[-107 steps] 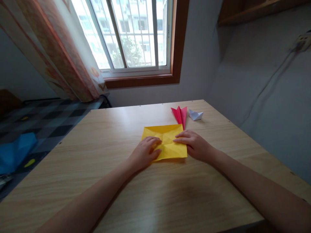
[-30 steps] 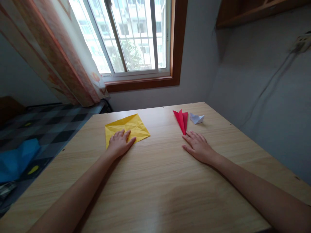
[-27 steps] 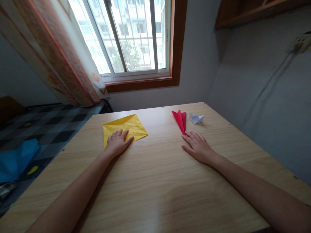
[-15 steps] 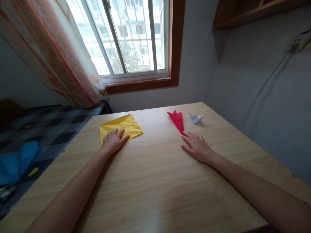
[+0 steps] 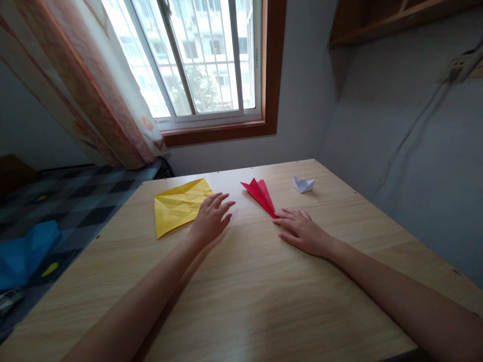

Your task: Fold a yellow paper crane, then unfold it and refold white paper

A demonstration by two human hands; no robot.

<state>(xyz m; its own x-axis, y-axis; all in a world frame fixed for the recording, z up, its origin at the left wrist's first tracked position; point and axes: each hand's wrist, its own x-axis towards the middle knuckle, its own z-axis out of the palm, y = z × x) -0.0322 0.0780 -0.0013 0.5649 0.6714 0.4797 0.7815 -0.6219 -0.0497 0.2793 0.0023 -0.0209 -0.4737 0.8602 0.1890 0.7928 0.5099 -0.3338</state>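
A creased yellow paper square [image 5: 178, 206] lies flat on the wooden table [image 5: 241, 296] at the left. My left hand [image 5: 211, 221] hovers just right of it, fingers spread, holding nothing. A red folded paper piece [image 5: 260, 195] lies in the middle, pointing towards me. My right hand [image 5: 302, 232] rests flat on the table, its fingertips touching the near tip of the red piece. A small white paper boat [image 5: 303, 184] stands farther back on the right.
A window [image 5: 196, 60] with a curtain [image 5: 83, 85] is behind the table. A grey wall [image 5: 407, 141] runs close along the table's right edge. A chequered bed cover [image 5: 56, 201] and a blue object [image 5: 22, 251] lie left of the table.
My left hand slid the yellow paper from the middle to the left, then left it and moved right. My right hand dragged the red piece leftward, away from the white boat.
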